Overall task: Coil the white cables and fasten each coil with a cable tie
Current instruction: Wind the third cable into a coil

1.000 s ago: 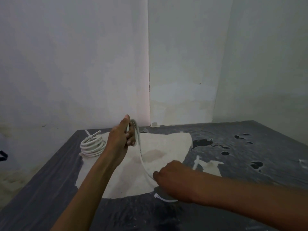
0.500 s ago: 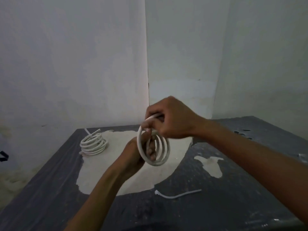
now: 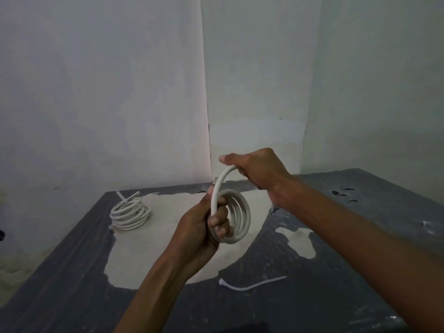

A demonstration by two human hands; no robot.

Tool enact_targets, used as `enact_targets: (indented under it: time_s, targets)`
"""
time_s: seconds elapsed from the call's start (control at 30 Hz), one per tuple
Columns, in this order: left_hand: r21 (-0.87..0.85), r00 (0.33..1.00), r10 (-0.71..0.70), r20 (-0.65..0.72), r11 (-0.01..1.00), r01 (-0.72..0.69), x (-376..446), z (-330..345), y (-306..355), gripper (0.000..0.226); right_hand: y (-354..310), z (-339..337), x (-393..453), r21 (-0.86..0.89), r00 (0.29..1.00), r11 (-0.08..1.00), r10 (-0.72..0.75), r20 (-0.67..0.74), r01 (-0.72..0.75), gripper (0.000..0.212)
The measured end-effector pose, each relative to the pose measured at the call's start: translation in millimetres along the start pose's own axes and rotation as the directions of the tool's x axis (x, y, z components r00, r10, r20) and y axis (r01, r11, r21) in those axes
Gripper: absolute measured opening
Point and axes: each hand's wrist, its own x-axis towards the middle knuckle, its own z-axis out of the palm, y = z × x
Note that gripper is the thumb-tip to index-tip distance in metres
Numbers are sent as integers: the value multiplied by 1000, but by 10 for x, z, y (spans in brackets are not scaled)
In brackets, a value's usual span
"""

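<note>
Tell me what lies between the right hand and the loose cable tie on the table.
Nothing visible does. The right hand grips the cable end above the coil held by the left hand; the loose cable tie lies below on bare dark table.

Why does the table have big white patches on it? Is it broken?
It looks worn. The dark table top has peeled away in a big pale patch under the left hand and a smaller patch farther right. Small holes dot the far right. Whether it is really broken, I cannot tell.
</note>
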Motion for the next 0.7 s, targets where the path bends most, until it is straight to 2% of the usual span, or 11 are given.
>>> enact_targets:
  time_s: [0.07, 0.2, 0.4, 0.53, 0.7]
  targets:
    - [-73, 1000, -22, 1, 997, 22, -25, 39, -52, 40, 24, 49, 18, -1, 993, 995, 96, -63, -97, 28]
    - [-162, 999, -4, 33, 987, 9, -11, 75, -104, 35, 68, 45, 69, -4, 984, 993, 115, -136, -117, 27]
    - [-146, 997, -55, 57, 987, 63, -16, 112, -133, 33, 171, 18, 110, 30, 966, 989, 148, -212, -145, 28]
    - [-111, 994, -74, 80, 990, 82, -55, 113, -116, 42, 175, 32, 116, 87, 959, 984, 169, -227, -153, 24]
    - [-61, 996, -65, 60, 996, 69, -58, 84, -118, 45, 242, 56, 151, 40, 959, 992, 126, -255, -119, 25]
